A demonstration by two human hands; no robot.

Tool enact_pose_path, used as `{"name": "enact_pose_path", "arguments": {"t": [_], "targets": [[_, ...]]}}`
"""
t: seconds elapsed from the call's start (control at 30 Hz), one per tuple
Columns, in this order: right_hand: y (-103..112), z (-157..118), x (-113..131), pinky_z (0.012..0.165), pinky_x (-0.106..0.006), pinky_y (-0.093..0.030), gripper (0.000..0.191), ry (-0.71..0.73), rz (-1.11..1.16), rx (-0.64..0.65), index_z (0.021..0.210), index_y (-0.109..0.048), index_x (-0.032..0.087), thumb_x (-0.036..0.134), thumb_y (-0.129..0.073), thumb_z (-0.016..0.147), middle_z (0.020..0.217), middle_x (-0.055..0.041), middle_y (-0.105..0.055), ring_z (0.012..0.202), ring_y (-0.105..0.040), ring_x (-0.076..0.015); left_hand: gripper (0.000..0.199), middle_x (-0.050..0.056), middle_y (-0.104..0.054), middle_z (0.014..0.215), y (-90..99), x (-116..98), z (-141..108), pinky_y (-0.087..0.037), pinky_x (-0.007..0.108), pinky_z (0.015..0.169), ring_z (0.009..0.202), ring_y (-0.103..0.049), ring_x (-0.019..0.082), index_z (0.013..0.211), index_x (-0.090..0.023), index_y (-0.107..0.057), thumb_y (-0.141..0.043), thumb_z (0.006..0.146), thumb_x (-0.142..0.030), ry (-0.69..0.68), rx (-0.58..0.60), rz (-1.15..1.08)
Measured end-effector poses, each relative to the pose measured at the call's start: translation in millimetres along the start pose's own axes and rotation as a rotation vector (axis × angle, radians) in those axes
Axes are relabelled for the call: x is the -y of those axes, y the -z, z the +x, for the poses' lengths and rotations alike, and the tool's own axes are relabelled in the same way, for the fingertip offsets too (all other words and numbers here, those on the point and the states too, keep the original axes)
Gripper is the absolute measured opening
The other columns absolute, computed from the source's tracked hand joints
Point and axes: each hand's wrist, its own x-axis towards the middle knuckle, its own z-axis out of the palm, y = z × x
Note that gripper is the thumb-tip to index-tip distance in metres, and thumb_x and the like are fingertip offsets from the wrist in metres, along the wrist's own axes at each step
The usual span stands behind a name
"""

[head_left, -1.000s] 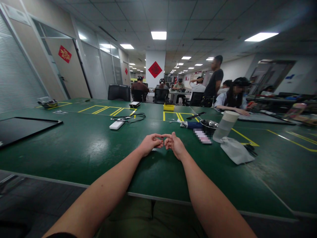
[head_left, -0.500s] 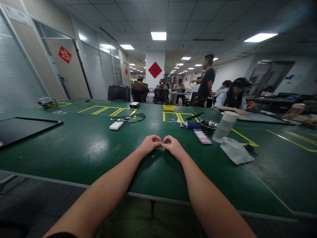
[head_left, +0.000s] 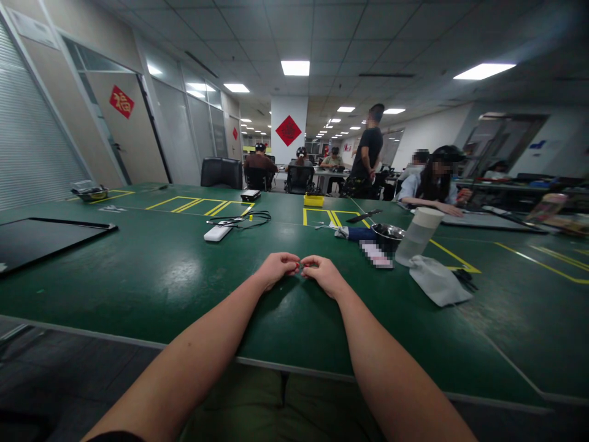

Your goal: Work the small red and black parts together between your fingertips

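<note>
My left hand (head_left: 277, 270) and my right hand (head_left: 323, 274) meet just above the green table (head_left: 184, 294), fingertips almost touching. Thumb and fingers of each are pinched together. A tiny reddish piece (head_left: 297, 266) shows at the left fingertips; its kind is too small to make out. Whatever the right fingertips hold is hidden or too small to name. Beyond my left hand lies a white power bank (head_left: 217, 232) with a black cable (head_left: 246, 217) beside it.
Right of my hands are a metal bowl (head_left: 389, 232), a translucent cup (head_left: 419, 236), a grey pouch (head_left: 439, 281) and a blurred pink item (head_left: 376, 254). A black flat panel (head_left: 50, 242) lies at left. A co-worker (head_left: 437, 178) sits across on the right.
My fingertips have shifted slightly, and a reddish bit now shows at the left ones. A thin pale item below them is no longer visible. The standing person moved left and lowered their arms.
</note>
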Motion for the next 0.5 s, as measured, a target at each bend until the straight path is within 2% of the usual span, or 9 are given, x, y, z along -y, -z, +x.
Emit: {"name": "enact_pose_path", "arguments": {"t": [0.1,0.2,0.33,0.5], "targets": [[-0.4,-1.2,1.4,0.064,-0.029,-0.049,0.024,-0.001,0.061,0.0,0.083,-0.061,0.017,0.019,-0.068,0.061,0.072,-0.0002,-0.065,0.065,-0.062,-0.0154,0.016,0.007,-0.069,0.078,0.3,1.5,2.6,-0.053,0.024,0.075,0.072,-0.066,0.012,0.087,-0.01,-0.065,-0.065,0.071,-0.005,0.091,-0.015,-0.168],[-0.9,-0.7,0.1,0.065,-0.029,-0.05,0.023,0.006,0.091,0.006,0.081,-0.058,0.017,0.019,-0.068,0.061,0.075,-0.0006,-0.065,0.07,-0.064,-0.0167,0.014,0.008,-0.069,0.078,-0.5,1.1,3.3,-0.054,0.025,0.077,0.075,-0.068,0.014,0.084,-0.009,-0.064,-0.065,0.071,-0.003,0.118,-0.019,-0.256],[-0.7,0.4,-2.1,0.063,-0.028,-0.049,0.021,0.025,0.066,0.001,0.081,-0.058,0.017,0.019,-0.067,0.062,0.076,-0.0006,-0.064,0.069,-0.063,-0.0161,0.014,0.009,-0.069,0.079,-0.8,0.5,2.9,-0.055,0.024,0.075,0.076,-0.068,0.015,0.082,-0.008,-0.063,-0.064,0.07,0.0,0.13,-0.03,-0.281],[-0.7,-0.4,-0.7,0.062,-0.028,-0.047,0.024,0.042,0.022,-0.011,0.084,-0.061,0.018,0.02,-0.068,0.061,0.074,0.0003,-0.064,0.065,-0.061,-0.015,0.015,0.008,-0.068,0.078,0.6,1.1,0.7,-0.053,0.021,0.069,0.067,-0.065,0.011,0.082,-0.009,-0.062,-0.068,0.069,-0.006,0.08,0.033,-0.21]]}}
